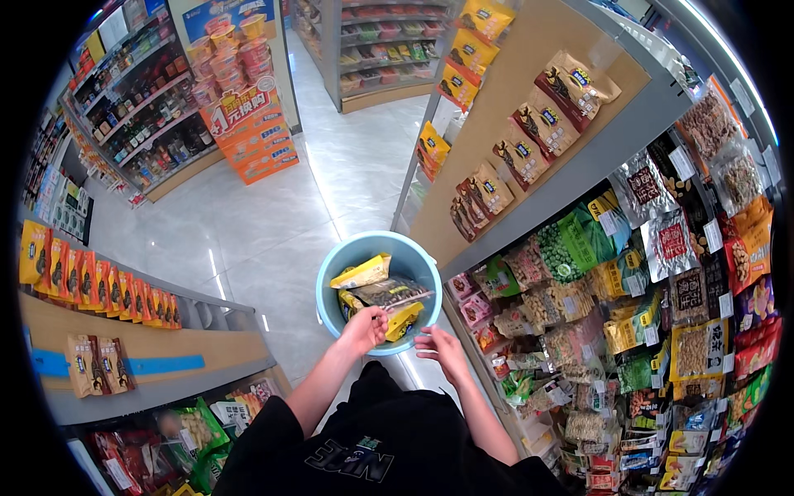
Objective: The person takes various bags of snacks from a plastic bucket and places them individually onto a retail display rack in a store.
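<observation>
A light blue plastic bucket (322, 279) stands in front of me with several snack bags in it. A yellow bag (366, 271) leans at its far left, a dark clear-fronted bag (391, 290) lies across the middle, and another yellow bag (404, 321) is near the front. My left hand (367, 328) is over the bucket's near left part, fingers curled, close to the bags; whether it pinches anything is unclear. My right hand (441, 350) is just outside the near right rim, fingers apart, holding nothing.
On my right, a shelf wall holds many bagged nuts and snacks (566, 248), below a wooden panel (527, 74) with hanging brown bags. On my left is a shelf end (217, 347) with orange bags (99, 279). A cup-noodle display (260, 142) stands on the tiled floor (248, 235) ahead.
</observation>
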A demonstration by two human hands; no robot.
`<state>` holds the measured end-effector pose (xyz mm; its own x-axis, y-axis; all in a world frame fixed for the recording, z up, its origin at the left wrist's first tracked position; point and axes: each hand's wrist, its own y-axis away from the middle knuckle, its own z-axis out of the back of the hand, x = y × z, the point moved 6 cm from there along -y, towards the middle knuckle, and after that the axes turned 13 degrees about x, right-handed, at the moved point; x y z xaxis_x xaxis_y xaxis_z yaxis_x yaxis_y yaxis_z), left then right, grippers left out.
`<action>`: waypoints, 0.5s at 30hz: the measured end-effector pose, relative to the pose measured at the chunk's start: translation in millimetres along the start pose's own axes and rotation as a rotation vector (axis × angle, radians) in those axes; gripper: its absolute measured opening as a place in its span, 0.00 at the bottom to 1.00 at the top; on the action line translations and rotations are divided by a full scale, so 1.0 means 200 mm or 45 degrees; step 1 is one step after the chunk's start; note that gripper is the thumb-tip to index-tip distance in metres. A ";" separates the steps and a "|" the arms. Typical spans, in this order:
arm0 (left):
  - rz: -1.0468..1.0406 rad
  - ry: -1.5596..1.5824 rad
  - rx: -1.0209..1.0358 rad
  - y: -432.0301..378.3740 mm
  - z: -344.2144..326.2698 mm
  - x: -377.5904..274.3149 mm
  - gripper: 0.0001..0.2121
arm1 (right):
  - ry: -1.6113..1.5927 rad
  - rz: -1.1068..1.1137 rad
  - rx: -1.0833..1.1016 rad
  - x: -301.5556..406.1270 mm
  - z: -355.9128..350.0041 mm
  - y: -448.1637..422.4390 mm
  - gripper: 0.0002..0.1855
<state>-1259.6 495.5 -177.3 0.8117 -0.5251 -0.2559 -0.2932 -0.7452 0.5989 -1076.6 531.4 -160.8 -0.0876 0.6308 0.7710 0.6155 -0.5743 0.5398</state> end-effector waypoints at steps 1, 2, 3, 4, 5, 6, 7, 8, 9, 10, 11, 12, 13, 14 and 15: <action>0.002 -0.059 0.101 0.07 -0.06 0.00 0.07 | 0.007 -0.002 0.009 0.02 0.00 -0.01 0.25; -0.013 -0.093 0.169 0.14 -0.10 0.00 0.06 | -0.272 -0.029 0.055 0.02 -0.01 -0.01 0.31; -0.016 -0.094 0.169 0.20 -0.12 -0.01 0.06 | -0.556 -0.053 0.097 0.02 -0.03 -0.02 0.36; 0.009 -0.251 0.269 0.26 -0.16 -0.02 0.06 | -0.650 -0.108 0.096 0.04 -0.05 -0.02 0.41; 0.034 -0.409 0.368 0.29 -0.18 -0.04 0.05 | -0.645 -0.101 0.098 0.06 -0.05 -0.02 0.41; 0.058 -0.504 0.476 0.33 -0.18 -0.05 0.07 | -0.794 -0.177 0.230 0.09 -0.10 -0.02 0.42; 0.042 -0.506 0.481 0.36 -0.17 -0.07 0.07 | -0.941 -0.256 0.361 0.13 -0.16 -0.02 0.42; 0.067 -0.681 0.545 0.40 -0.17 -0.08 0.08 | -0.885 -0.286 0.400 0.16 -0.19 0.00 0.39; 0.103 -0.861 0.619 0.42 -0.19 -0.08 0.10 | -0.876 -0.272 0.392 0.14 -0.16 -0.01 0.39; 0.144 -0.970 0.700 0.42 -0.18 -0.08 0.10 | -0.710 -0.257 0.431 0.10 -0.13 -0.03 0.36; 0.146 -0.970 0.716 0.42 -0.17 -0.09 0.10 | -0.545 -0.241 0.466 0.06 -0.10 -0.04 0.33; 0.164 -1.022 0.851 0.43 -0.17 -0.08 0.10 | -0.405 -0.311 0.337 0.10 -0.17 0.00 0.24; 0.184 -1.075 0.991 0.45 -0.16 -0.07 0.10 | -0.349 -0.327 0.423 0.09 -0.17 -0.01 0.20; 0.212 -1.144 1.078 0.45 -0.15 -0.07 0.10 | -0.373 -0.232 0.450 0.10 -0.19 0.01 0.20; 0.234 -1.137 1.096 0.43 -0.14 -0.07 0.10 | -0.398 -0.135 0.473 0.12 -0.21 0.04 0.20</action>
<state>-1282.3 450.0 -100.8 0.1970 -0.4936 -0.8471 -0.8733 -0.4811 0.0772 -1105.8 520.4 -123.5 0.0395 0.8344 0.5497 0.8583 -0.3100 0.4090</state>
